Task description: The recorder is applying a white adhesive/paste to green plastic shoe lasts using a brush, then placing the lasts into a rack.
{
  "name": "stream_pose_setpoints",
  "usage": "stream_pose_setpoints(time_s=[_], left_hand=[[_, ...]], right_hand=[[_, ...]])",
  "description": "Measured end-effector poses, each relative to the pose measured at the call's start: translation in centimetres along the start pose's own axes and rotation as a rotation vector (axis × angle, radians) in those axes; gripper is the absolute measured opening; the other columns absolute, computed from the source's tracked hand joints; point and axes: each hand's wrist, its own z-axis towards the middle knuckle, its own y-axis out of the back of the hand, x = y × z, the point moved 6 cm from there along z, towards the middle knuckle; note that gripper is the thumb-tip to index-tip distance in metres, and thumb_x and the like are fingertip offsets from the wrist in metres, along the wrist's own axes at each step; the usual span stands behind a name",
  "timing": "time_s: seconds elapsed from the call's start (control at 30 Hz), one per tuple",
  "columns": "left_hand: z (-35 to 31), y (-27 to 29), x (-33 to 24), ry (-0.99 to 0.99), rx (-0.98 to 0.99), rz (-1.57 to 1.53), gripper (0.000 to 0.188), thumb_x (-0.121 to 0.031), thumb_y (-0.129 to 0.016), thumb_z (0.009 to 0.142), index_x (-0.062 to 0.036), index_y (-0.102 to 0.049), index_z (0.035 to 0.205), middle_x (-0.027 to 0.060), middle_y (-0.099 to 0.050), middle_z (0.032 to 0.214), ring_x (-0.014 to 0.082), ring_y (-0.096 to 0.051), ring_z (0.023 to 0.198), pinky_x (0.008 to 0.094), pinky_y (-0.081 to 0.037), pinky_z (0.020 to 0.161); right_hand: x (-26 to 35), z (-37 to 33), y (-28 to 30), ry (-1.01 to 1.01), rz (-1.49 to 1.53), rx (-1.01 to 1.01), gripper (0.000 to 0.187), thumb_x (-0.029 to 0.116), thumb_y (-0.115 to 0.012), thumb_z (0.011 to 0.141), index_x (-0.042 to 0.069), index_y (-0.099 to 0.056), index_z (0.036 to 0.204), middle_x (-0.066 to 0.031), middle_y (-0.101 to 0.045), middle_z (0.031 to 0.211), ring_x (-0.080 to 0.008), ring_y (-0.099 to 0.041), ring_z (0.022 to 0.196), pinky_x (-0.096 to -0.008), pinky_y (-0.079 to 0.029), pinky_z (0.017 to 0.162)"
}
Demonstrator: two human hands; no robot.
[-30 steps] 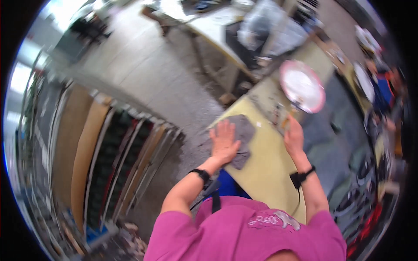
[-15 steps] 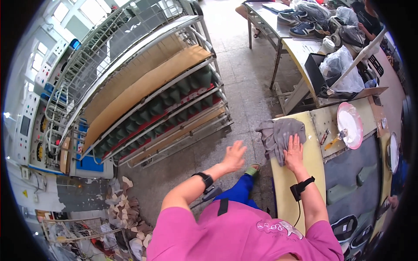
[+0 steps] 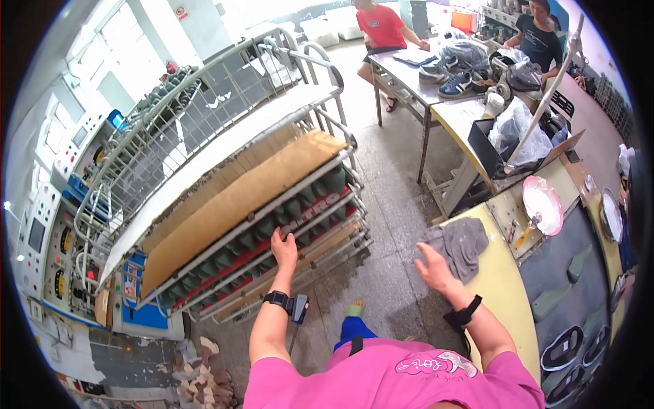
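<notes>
My left hand (image 3: 285,249) reaches in front of a metal rack (image 3: 272,218), its fingers loosely bent and apart near a shelf rail. I cannot tell whether it touches the rail. On that shelf stand rows of dark green foot-shaped pieces (image 3: 248,238) on a red surface. My right hand (image 3: 434,268) is lifted at the left side of a crumpled grey cloth (image 3: 464,247), fingers spread and nothing in them. The cloth lies on the corner of a pale yellow worktable (image 3: 494,293).
A pink-rimmed bowl (image 3: 553,204) of white paste and a yellow-handled brush (image 3: 524,236) are on the right bench. Sneakers (image 3: 455,86) and plastic bags cover the back table. Two people, one in a red shirt (image 3: 383,28), are beyond it. Scraps (image 3: 204,382) are piled at lower left.
My right hand has come off the grey cloth and moved left. My left hand has swung left to the rack. The view has turned upward, bringing the people into sight.
</notes>
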Motion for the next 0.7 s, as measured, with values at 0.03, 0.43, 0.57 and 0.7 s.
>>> stream_pose_setpoints(time_s=[0.03, 0.43, 0.57, 0.7], left_hand=[[1.5, -0.3, 0.5, -0.04, -0.057, 0.048, 0.05, -0.015, -0.059, 0.077, 0.006, -0.044, 0.12, 0.0225, -0.054, 0.11, 0.0307, -0.056, 0.097, 0.0369, -0.045, 0.083], [9.4, -6.0, 4.0, -0.371, 0.071, 0.042, 0.038, -0.024, -0.053, 0.088, 0.004, -0.052, 0.113, 0.0221, -0.053, 0.115, 0.0363, -0.045, 0.112, 0.0408, -0.033, 0.096], [8.2, -2.9, 0.8, -0.185, 0.192, -0.141, 0.037, -0.022, -0.053, 0.088, 0.0048, -0.051, 0.113, 0.0201, -0.055, 0.114, 0.0324, -0.049, 0.11, 0.0387, -0.035, 0.094], [7.5, -0.9, 2.6, -0.065, 0.129, -0.256, 0.037, -0.02, -0.055, 0.087, 0.0053, -0.051, 0.113, 0.0182, -0.056, 0.113, 0.0293, -0.051, 0.108, 0.037, -0.037, 0.092]], right_hand=[[0.7, 0.6, -2.4, 0.01, 0.028, 0.04, 0.042, 0.01, -0.059, 0.077, -0.003, -0.047, 0.115, -0.0233, -0.054, 0.11, -0.037, -0.051, 0.105, -0.04, -0.041, 0.09], [10.0, 21.6, -25.6, 0.211, 0.051, 0.193, 0.054, 0.008, -0.055, 0.074, 0.001, -0.037, 0.124, -0.0252, -0.048, 0.113, -0.0391, -0.051, 0.101, -0.0416, -0.044, 0.086], [12.0, 23.7, -29.3, 0.142, 0.064, 0.015, 0.048, 0.014, -0.06, 0.072, 0.003, -0.049, 0.117, -0.0207, -0.051, 0.115, -0.0367, -0.048, 0.107, -0.0406, -0.042, 0.09], [16.1, 23.9, -29.2, 0.37, 0.185, -0.013, 0.042, 0.015, -0.057, 0.076, 0.003, -0.05, 0.115, -0.0199, -0.052, 0.114, -0.0374, -0.051, 0.104, -0.0404, -0.042, 0.089]])
